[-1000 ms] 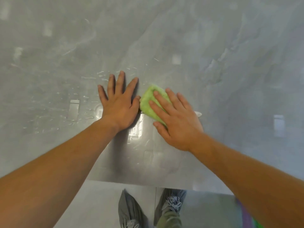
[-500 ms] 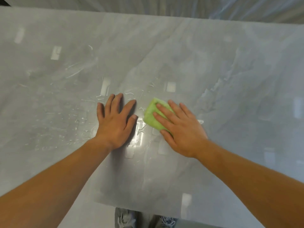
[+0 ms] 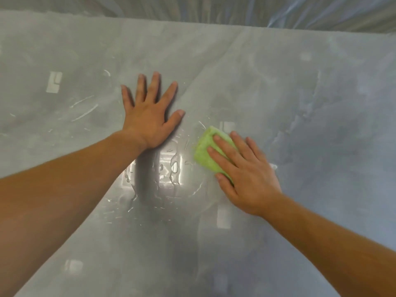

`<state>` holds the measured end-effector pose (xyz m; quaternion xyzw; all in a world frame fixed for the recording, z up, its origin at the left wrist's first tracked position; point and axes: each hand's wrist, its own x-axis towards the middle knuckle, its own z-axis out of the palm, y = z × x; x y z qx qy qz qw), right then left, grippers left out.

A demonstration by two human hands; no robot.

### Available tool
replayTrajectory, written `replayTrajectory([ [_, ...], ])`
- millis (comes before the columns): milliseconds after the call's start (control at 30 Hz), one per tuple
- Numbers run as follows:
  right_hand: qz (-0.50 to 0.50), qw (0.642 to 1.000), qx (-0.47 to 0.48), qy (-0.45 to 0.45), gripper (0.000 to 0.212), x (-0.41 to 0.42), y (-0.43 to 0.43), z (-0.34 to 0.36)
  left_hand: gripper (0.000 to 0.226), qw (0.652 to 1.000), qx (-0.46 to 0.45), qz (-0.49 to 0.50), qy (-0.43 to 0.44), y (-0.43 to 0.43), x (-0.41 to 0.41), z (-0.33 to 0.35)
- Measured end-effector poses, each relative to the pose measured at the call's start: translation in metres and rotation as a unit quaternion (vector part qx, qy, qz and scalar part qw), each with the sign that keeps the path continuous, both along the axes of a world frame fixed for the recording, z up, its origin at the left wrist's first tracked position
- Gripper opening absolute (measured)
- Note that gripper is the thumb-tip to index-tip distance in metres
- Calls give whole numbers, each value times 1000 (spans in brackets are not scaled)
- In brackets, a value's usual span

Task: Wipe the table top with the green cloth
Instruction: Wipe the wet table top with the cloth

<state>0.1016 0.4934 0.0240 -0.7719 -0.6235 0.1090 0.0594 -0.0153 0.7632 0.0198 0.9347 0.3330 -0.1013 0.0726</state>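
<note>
A glossy grey marble-look table top fills the view. The folded green cloth lies flat on it right of centre. My right hand presses down on the cloth with fingers spread over it; the cloth's right part is hidden under the palm. My left hand rests flat on the bare table, fingers apart, holding nothing, up and to the left of the cloth. Wet streaks and droplets shine between the two hands.
The table's far edge runs across the top, with pale draped sheeting behind it. More water smears lie left of my left hand. Ceiling lights reflect in the surface.
The view has tilted up, so the far edge shows and the near edge and shoes are gone. My left hand has slid farther away from me; the hands are now wider apart.
</note>
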Motion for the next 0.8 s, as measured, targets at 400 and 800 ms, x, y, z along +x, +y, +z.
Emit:
replayTrajectory([
  [400, -81, 997, -13, 1, 61, 21, 99, 6, 70, 999, -30, -7, -16, 1, 0, -1],
  [800, -161, 987, -17, -4, 67, 81, 172, 4, 70, 998, -57, -27, 20, 4, 0, 3],
])
